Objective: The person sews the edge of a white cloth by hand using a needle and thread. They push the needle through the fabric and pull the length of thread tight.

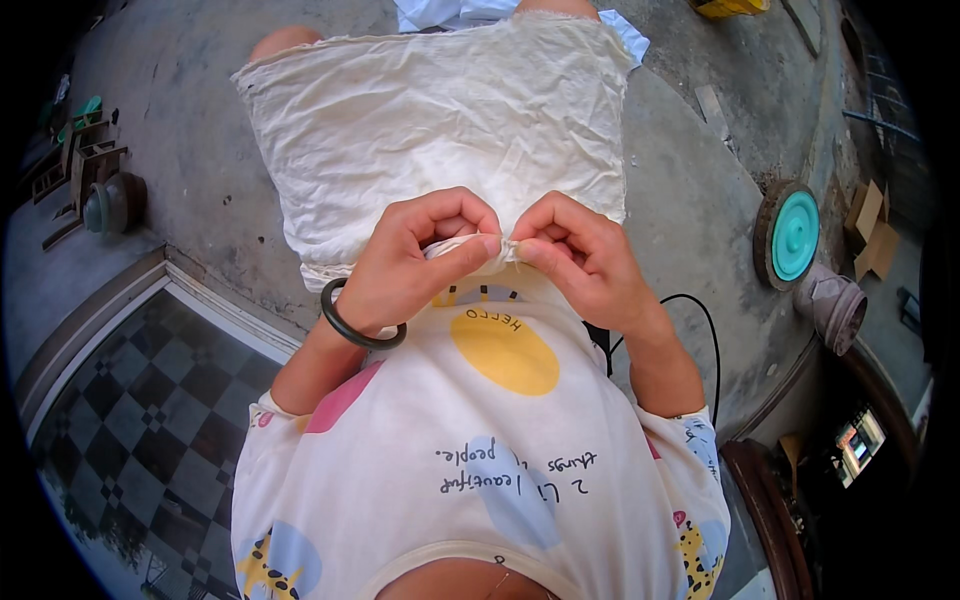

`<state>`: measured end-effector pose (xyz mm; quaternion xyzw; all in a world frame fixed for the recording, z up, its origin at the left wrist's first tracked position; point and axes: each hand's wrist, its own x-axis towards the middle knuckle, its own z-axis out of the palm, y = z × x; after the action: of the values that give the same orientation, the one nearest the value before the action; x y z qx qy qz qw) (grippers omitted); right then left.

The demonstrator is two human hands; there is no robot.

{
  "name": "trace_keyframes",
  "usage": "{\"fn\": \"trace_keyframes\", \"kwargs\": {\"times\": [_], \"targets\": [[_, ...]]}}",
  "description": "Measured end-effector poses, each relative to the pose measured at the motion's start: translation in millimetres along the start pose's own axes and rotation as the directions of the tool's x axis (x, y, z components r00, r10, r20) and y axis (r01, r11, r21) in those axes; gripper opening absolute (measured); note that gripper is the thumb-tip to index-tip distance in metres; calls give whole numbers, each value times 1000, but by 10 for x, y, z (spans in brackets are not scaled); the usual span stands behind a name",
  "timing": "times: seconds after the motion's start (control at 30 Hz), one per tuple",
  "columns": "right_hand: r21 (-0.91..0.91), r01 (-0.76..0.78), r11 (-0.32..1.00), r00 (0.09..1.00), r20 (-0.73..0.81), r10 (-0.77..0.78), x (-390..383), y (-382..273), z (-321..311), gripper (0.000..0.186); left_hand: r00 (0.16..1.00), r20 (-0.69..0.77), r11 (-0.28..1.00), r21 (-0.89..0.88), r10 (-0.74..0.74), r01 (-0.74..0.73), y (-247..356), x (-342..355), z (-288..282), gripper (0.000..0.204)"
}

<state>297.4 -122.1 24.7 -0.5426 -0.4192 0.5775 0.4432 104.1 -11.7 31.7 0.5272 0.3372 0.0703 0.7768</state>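
A creased white cloth (450, 120) with frayed edges lies spread over my lap, its far edge reaching my knees. Close to my body, the near edge of the cloth is gathered up between my two hands. My left hand (420, 245), with a dark bangle on its wrist, pinches that edge between thumb and forefinger. Right beside it, my right hand (580, 255) pinches the same edge, the fingertips of both hands almost touching. Any small item between the fingertips is too small to make out.
Light blue fabric (455, 12) shows beyond the cloth. On the concrete floor at right are a round turquoise lid (796, 236), a greyish bucket (832, 308) and an open cardboard box (872, 232). Wooden stools (85, 165) and a jar (115, 203) stand at left. A black cable (713, 335) curves beside my right arm.
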Motion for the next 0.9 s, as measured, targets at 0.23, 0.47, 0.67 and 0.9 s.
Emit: {"fn": "trace_keyframes", "kwargs": {"times": [0.23, 0.47, 0.67, 0.9], "targets": [[57, -25, 998, 1000, -10, 26, 15, 3, 31, 4, 999, -28, 999, 20, 36, -35, -3, 22, 7, 8], [-50, 7, 999, 998, -64, -10, 19, -30, 22, 1, 996, -71, 998, 23, 63, -61, 38, -14, 23, 7], [-122, 16, 992, 997, -68, -24, 18, -57, 26, 3, 990, -103, 993, 79, 92, -84, 50, -43, 59, 7], [-200, 33, 979, 995, -89, -52, 11, -66, 40, 5, 986, -126, 991, 98, 108, -96, 28, -45, 97, 7]]}}
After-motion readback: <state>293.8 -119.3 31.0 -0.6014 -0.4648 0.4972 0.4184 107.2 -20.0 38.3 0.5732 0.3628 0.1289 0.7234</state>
